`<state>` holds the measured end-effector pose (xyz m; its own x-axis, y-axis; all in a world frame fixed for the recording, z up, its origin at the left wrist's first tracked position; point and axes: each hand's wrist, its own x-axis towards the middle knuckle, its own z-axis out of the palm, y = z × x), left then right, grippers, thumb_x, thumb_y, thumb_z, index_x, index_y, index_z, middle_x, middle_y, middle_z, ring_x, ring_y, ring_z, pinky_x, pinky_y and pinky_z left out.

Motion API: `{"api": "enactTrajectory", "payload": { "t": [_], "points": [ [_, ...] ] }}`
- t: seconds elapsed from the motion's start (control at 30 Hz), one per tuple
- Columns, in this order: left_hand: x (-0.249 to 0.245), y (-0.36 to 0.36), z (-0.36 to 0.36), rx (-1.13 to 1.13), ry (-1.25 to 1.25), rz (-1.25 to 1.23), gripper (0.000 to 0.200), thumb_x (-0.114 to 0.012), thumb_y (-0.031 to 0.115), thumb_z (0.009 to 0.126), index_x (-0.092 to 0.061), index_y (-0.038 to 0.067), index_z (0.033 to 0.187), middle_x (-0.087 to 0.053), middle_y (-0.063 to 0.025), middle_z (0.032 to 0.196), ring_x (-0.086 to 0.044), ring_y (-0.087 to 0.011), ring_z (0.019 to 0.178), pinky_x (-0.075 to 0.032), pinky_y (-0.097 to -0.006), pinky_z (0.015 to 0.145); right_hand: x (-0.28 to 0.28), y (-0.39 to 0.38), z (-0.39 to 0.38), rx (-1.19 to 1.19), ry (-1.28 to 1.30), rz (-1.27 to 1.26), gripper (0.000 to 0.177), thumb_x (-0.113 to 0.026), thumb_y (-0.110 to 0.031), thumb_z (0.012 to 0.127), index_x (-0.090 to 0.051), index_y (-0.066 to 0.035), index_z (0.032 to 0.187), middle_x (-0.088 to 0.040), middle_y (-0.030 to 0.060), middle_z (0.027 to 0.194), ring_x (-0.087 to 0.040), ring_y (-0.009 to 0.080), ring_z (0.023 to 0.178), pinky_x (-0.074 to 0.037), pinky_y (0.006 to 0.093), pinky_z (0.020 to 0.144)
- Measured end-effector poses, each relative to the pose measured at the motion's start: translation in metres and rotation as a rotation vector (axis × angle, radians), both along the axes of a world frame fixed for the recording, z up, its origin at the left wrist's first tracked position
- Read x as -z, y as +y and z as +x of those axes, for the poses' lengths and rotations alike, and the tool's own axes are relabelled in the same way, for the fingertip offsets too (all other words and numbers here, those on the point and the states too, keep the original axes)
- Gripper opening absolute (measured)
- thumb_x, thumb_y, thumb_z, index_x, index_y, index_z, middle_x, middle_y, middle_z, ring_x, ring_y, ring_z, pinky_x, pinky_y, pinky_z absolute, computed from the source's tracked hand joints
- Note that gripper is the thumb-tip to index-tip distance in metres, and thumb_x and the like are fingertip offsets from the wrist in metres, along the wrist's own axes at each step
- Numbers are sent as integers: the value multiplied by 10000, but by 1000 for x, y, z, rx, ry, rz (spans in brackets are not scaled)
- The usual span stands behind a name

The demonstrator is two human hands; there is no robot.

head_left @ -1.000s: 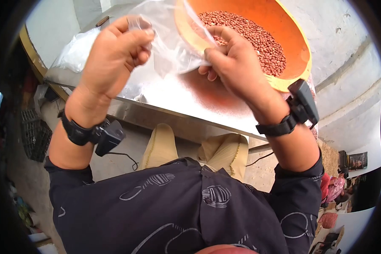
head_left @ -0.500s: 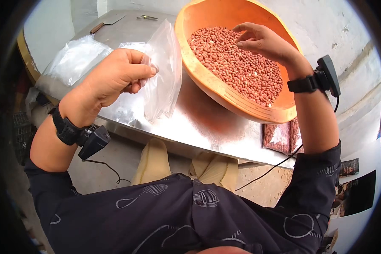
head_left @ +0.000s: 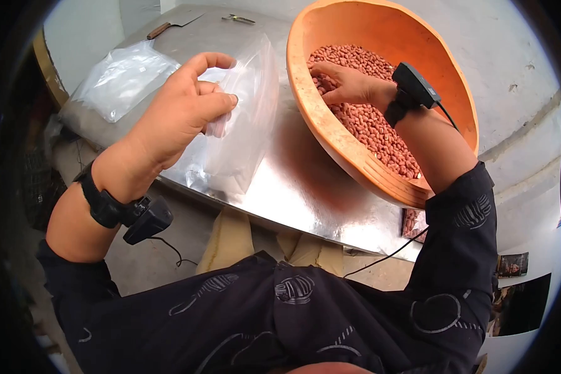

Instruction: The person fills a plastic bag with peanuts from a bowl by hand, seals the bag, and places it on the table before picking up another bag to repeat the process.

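Left hand (head_left: pixel 181 115) pinches a clear plastic bag (head_left: pixel 240 143) shut-fingered above the shiny metal table (head_left: pixel 293 187); right hand (head_left: pixel 346 84) lies in the large orange bowl (head_left: pixel 330 134).
The right hand's fingers curl into red-skinned peanuts (head_left: pixel 374 124); whether they grip any cannot be told. The bag hangs near the table's front edge, just beside the bowl's rim, with a strip of bare metal between. A pile of clear bags (head_left: pixel 124 78) lies left.

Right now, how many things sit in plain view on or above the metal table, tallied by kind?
Orange bowl holding peanuts: 1
Clear plastic bag in left hand: 1
Pile of clear bags: 1
Knife: 1
Small metal tool: 1
Total: 5
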<state>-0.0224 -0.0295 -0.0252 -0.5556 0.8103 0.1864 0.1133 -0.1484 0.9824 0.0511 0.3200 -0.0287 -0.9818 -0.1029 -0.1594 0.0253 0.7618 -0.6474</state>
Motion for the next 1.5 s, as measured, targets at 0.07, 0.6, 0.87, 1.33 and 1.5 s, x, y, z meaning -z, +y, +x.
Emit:
{"api": "enactTrajectory", "payload": {
  "t": [0.07, 0.6, 0.87, 1.33, 1.5],
  "points": [
    [-4, -1, 5, -31, 33, 16, 487, -644, 66, 880, -444, -36, 1313, -595, -8, 749, -547, -73, 677, -436, -231, 619, 2, 4, 14, -8, 38, 319, 705, -751, -295, 783, -483, -20, 1374, -537, 144, 1205, -555, 264, 1082, -474, 343, 958],
    [-18, 31, 40, 148, -246, -25, 195, -713, 109, 884, -636, -6, 1022, -645, -6, 815, -603, -57, 692, -509, -212, 675, -3, 17, 106, 93, -14, 479, 82, -675, -63, 741, -639, -26, 805, -635, 85, 724, -606, 186, 704, -495, 344, 665],
    [-12, 56, 75, 317, -362, -54, 143, -623, 178, 963, -617, 46, 1017, -675, -28, 904, -671, -115, 752, -549, -269, 711, -19, 17, 127, 117, 90, 364, 38, -616, -40, 761, -616, -25, 796, -578, 50, 689, -530, 144, 664, -450, 311, 623],
    [-7, 100, 124, 310, -373, -32, 192, -605, 178, 976, -606, 27, 1094, -688, -81, 1017, -689, -165, 912, -562, -291, 790, -95, -81, 151, 147, 403, -639, 101, -665, -59, 917, -629, -31, 1007, -584, -15, 764, -492, 30, 563, -391, 170, 483],
    [-15, 101, 126, 328, -348, 42, 191, -609, 165, 972, -620, 22, 1098, -699, -85, 991, -692, -166, 920, -563, -293, 794, -92, -110, 146, 79, 358, -713, 102, -671, -65, 916, -626, -32, 1002, -647, 22, 867, -564, 48, 620, -429, 172, 502]
  ]
}}
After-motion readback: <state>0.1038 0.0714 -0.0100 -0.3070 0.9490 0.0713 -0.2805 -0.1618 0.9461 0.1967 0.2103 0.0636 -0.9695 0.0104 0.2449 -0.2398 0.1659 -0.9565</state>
